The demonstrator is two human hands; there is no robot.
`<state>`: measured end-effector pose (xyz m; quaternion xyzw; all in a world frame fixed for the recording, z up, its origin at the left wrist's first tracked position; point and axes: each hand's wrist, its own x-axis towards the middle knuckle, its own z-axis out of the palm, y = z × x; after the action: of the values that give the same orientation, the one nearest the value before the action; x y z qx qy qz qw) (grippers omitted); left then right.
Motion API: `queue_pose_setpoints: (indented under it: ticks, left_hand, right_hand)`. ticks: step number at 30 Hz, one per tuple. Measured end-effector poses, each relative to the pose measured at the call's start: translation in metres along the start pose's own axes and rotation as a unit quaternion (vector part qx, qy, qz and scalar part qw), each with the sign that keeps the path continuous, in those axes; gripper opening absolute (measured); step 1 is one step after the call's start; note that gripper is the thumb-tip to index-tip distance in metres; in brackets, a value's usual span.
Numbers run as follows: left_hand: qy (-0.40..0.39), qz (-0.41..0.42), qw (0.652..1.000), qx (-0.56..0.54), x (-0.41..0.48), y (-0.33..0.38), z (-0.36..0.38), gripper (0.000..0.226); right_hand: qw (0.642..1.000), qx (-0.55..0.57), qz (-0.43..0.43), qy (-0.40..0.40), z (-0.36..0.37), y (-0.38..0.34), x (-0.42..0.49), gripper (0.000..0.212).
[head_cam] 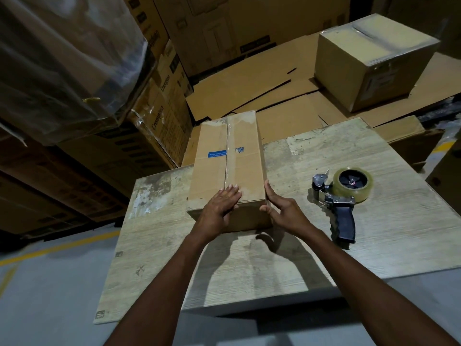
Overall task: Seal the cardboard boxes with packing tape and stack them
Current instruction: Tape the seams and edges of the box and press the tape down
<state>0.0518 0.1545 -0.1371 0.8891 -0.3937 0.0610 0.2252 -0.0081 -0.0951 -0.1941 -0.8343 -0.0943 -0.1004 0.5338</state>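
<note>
Long box [245, 168]: lies on the table [249, 270], lengthwise away from the person, its far end reaching past the table's far edge.
Seam of the long box: a strip of clear tape [230, 136] runs the length of the top; a blue label [217, 154] sits just left of the strip and a small blue printed square just right of it.
Left hand [220, 206]: laid flat on the near end of the long box's top, fingers straight and together, wrapped around nothing.
Right hand [284, 211]: fingers straight along the long box's right side at the near corner, thumb spread toward its near end face; not curled round it.
Tape dispenser [341, 196]: on the table right of the long box, well apart from it, lying on its side with a roll of clear tape mounted and the black handle pointing toward the person; neither hand touches it.
Second box [369, 63]: beyond and right of the long box, off the table, top taped over, standing on flattened cardboard sheets [249, 88].
Printed cartons [162, 108]: stacked left of the long box and behind it.
Plastic wrap [62, 58]: covers a bulky load at the far left of the long box, above the cartons.
In the way: nothing lies on the long box's top other than the left hand.
</note>
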Motion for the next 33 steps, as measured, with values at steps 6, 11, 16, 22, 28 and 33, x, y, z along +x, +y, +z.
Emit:
queue_pose_setpoints:
  ticks: [6,11,16,22,28,33]
  left_hand:
    - [-0.011,0.019,0.999,0.026,-0.004,0.003,0.000,0.072]
    - [-0.050,0.025,0.998,0.032,-0.004,0.003,-0.009,0.072]
    - [-0.001,-0.065,0.997,0.046,-0.031,-0.009,-0.020,0.064]
    - [0.032,-0.148,0.983,0.102,-0.036,-0.015,-0.023,0.091]
    - [0.068,-0.212,0.965,0.142,-0.031,-0.009,-0.011,0.089]
    - [0.097,-0.202,0.968,0.116,-0.031,-0.014,-0.010,0.100]
  right_hand:
    - [0.998,-0.039,0.016,0.052,0.006,-0.002,0.002,0.080]
    - [0.998,-0.057,-0.003,0.000,-0.005,-0.006,0.000,0.083]
    - [0.984,-0.168,-0.055,0.039,-0.015,-0.015,-0.007,0.084]
    - [0.955,-0.278,-0.105,0.028,0.008,-0.038,0.009,0.078]
    - [0.975,-0.216,0.038,0.033,0.030,-0.039,0.014,0.088]
    - [0.984,-0.175,0.016,0.000,0.019,-0.028,0.014,0.085]
